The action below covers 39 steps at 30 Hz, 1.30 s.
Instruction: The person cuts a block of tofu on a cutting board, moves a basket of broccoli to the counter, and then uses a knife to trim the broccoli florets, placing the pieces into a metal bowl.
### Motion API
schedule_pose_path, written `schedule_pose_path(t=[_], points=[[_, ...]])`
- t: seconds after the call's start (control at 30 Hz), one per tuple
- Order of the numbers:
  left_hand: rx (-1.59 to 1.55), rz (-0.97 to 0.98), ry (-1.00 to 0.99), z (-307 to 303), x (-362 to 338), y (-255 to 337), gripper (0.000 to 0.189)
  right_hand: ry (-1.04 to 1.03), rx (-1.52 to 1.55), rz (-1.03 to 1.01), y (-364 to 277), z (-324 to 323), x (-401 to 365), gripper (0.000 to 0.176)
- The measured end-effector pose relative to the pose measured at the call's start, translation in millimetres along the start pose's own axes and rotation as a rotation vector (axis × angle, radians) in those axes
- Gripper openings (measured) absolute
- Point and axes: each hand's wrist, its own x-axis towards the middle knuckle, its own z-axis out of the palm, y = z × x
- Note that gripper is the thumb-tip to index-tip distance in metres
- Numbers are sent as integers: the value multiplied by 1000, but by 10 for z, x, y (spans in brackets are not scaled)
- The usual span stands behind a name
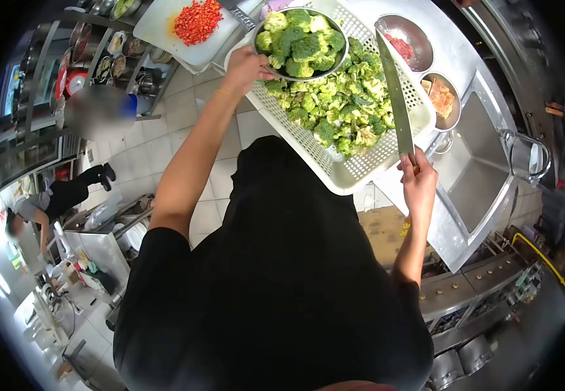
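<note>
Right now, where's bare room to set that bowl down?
Bare: the board left of the red bits, the counter right of the small bowls, and the sink. Crowded: the basket, heaped with broccoli, with the left hand holding the bowl over it and the right hand holding the knife along it.

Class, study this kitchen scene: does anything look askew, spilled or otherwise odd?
The basket lies askew, its near corner seemingly past the counter edge. The left hand holds a bowl over it, the right hand a knife. Nothing looks spilled.
</note>
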Motion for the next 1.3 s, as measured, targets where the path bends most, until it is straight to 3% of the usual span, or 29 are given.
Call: schedule_pose_path(t=[0.1, 0.17, 0.2, 0.27, 0.33, 0.4, 0.47, 0.5, 0.53, 0.57, 0.63, 0.67, 0.73, 0.77, 0.83, 0.87, 0.9, 0.97, 1.03, 1.07, 1.1, 1.13, 1.17, 1.2, 1.27, 1.3], points=[[-36, 17, -2, -232, -201, 102, 15, 11, -93, 42, -113, 18, 17, 24], [63, 272, -202, -770, -213, 29, 20, 41, -59, 16, -124, 117, 5, 19], [52, 268, -211, -976, -243, 143, 20, 46, -70, 23, -159, 173, -2, 19], [-95, -10, -186, -1339, -246, 520, 22, 57, -102, 42, -265, 327, 4, 19], [-202, 12, -189, -1750, -148, 589, 23, 154, 32, -32, -288, 587, -44, 22], [-277, 71, -156, -2555, -67, 648, 24, 131, -178, 54, -284, 761, -95, 28], [-318, 400, -225, -3587, 161, 353, 24, 171, -205, -8, -504, 1061, -144, 42], [-302, 182, -52, -3705, -76, 835, 22, 256, -220, 17, -506, 1221, -162, 45], [-343, 125, 131, -4013, -49, 912, 21, 266, -278, 4, -511, 1341, -200, 47], [-353, 161, 179, -4490, -73, 890, 21, 291, -353, 12, -535, 1417, -225, 50], [950, 702, 332, -5461, 1, 850, 19, 317, -390, 155, -758, 1650, -304, 50], [774, 557, 390, -5817, 108, 837, 16, 316, -396, 145, -807, 1732, -273, 50], [-219, 214, 726, -6388, 254, 1032, 17, 346, -462, 220, -997, 1884, -326, 49], [-113, 361, 712, -6694, 284, 1011, 19, 350, -471, 236, -1064, 1959, -343, 49], [-492, 191, 862, -7418, 535, 955, 22, 506, -501, 176, -1124, 2014, -479, 49], [-488, 167, 903, -7770, 657, 887, 24, 535, -475, 174, -1197, 2023, -541, 48], [-491, 161, 896, -7940, 715, 877, 24, 540, -482, 179, -1206, 1998, -590, 48], [-509, 328, 1057, -8273, 839, 830, 27, 594, -545, 297, -1133, 1873, -692, 47], [-626, 283, 1046, -8753, 957, 684, 26, 606, -523, 369, -1183, 1769, -679, 47], [301, 321, 1048, -8902, 899, 646, 27, 605, -566, 365, -1169, 1697, -650, 48], [1220, 340, 870, -8987, 893, 635, 29, 609, -614, 381, -1149, 1601, -751, 49], [1282, 215, 966, -8932, 840, 657, 35, 623, -613, 337, -1322, 1642, -759, 46], [1936, 1048, 776, -9536, 967, 315, 32, 578, -479, 340, -1538, 1697, -741, 43], [1699, 737, 672, -9646, 820, 285, 31, 582, -359, 305, -1803, 1792, -732, 41], [1608, 592, 577, -9674, 973, 264, 30, 658, -105, 323, -2147, 1949, -660, 41], [1600, 541, 549, -9756, 1071, 266, 29, 716, -330, 250, -1837, 1825, -656, 43]])
